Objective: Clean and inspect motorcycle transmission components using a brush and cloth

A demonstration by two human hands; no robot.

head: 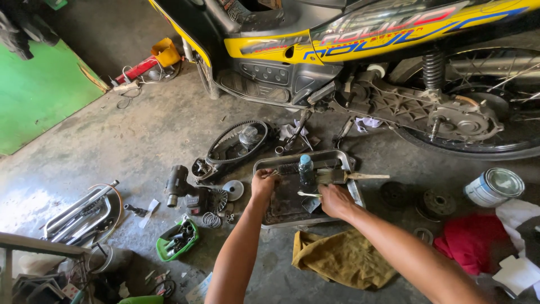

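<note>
**Metal tray (350, 186) — shallow, oily, on the concrete floor (140, 135) below the scooter (337, 50)**

Position: directly ahead of both hands, long axis running left to right.
Left hand (263, 184): closed over the tray's near-left part; what it grips cannot be told.
Right hand (336, 201): closed on a small pale-handled brush (308, 194), at the tray's right half.
Adjacent: blue-capped bottle (306, 171) stands between the hands; mustard rag (343, 258) lies nearer the body.

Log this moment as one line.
left hand: on tray edge | right hand: in tray, near bottle | rag: floor, below tray
</note>
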